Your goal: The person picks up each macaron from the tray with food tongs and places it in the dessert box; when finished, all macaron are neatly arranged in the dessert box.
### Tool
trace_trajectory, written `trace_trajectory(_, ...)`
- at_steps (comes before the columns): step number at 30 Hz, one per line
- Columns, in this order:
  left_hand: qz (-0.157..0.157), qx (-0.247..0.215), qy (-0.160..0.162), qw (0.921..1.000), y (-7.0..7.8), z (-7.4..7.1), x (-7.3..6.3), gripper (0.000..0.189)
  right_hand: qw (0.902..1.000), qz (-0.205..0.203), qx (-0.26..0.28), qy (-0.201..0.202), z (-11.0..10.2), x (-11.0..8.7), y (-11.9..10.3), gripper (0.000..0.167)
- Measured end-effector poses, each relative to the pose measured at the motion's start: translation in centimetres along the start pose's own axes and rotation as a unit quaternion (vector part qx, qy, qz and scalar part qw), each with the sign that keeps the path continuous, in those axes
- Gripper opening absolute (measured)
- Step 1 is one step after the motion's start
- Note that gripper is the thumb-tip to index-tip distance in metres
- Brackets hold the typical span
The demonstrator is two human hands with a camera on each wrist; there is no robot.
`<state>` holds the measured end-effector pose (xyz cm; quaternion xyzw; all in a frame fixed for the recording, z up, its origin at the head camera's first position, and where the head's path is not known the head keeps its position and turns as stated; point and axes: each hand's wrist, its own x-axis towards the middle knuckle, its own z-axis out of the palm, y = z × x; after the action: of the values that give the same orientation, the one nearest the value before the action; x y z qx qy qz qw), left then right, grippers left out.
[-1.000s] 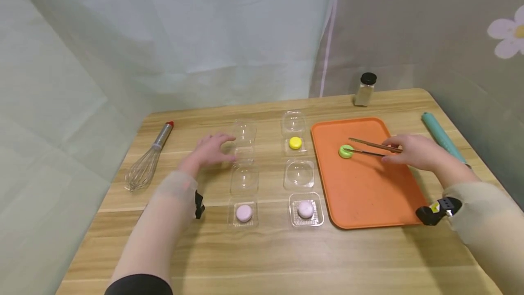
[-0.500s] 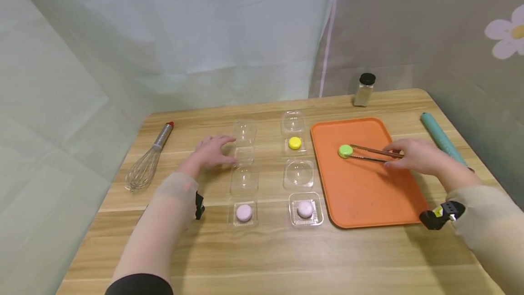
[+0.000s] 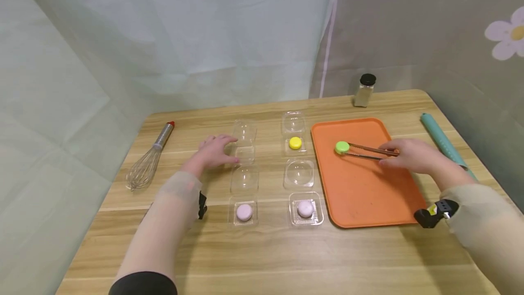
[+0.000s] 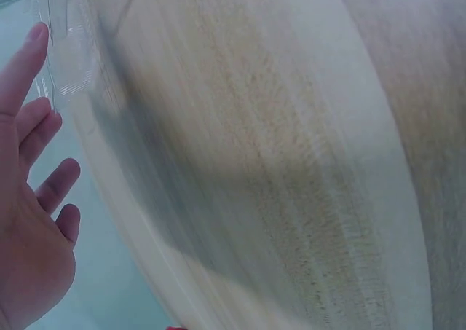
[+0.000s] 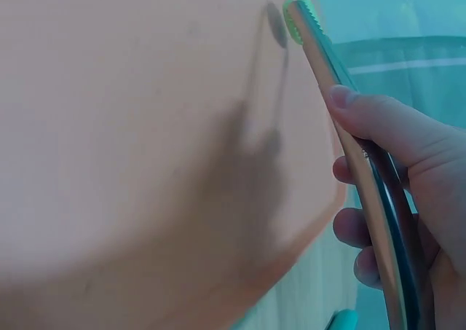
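Right hand [image 3: 412, 154] grips one tongs [image 3: 370, 149] pinching one green macaron [image 3: 342, 148]; four boxes [image 3: 299, 175]

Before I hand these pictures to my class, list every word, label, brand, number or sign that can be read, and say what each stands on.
No text can be read in any view.
Yellow patch on the black wrist device: too small to read.
Teal rod: any marks too small to read.
Jar: no readable label.
Tongs and orange tray: no lettering visible.
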<state>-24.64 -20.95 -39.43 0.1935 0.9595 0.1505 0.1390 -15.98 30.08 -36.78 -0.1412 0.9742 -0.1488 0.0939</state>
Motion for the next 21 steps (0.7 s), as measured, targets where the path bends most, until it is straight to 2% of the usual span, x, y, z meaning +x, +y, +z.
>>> trace_trajectory(5, -0.001, -0.003, 0.001, 1.0000, 0.2, 0.0, 0.0, 0.076, 0.9999, -0.007, 0.007, 0.006, -0.5, 1.2, -1.4, 0.046)
trace_trajectory(14, 0.000, -0.005, 0.002, 1.0000, 0.6, 0.1, 0.1, 0.077, 0.9976, -0.068, 0.014, 0.009, -0.7, 4.3, -5.6, 0.045)
trace_trajectory(21, -0.006, -0.009, 0.001, 0.9999, 0.7, 0.2, 0.5, 0.077, 0.9945, -0.105, -0.008, -0.003, -0.8, 6.5, -9.4, 0.042)
